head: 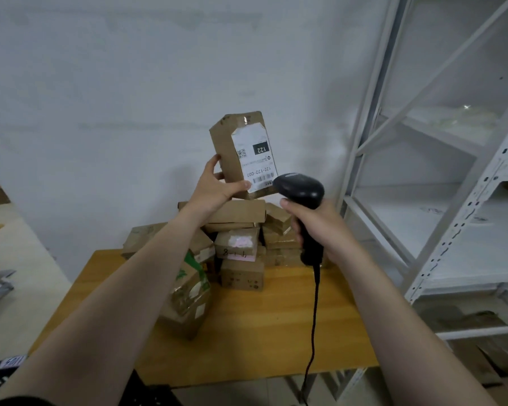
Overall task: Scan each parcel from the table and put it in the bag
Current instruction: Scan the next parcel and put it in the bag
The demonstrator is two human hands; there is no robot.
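Observation:
My left hand [214, 186] holds a tall brown cardboard parcel [229, 148] upright in the air, gripped at its lower end, with its white shipping label turned toward me. My right hand [317, 227] is shut on a black corded barcode scanner [301, 190], whose head points at the label's lower barcode from just to the right. Below both hands a pile of several brown parcels [241, 244] lies at the back of the wooden table [276, 323]. I see no bag that I can identify.
A white metal shelf rack [440, 177] stands close on the right. The scanner's black cable [313, 332] hangs down over the table's front edge. A pale counter [15, 259] with grey packets sits at the left. The white wall is right behind the pile.

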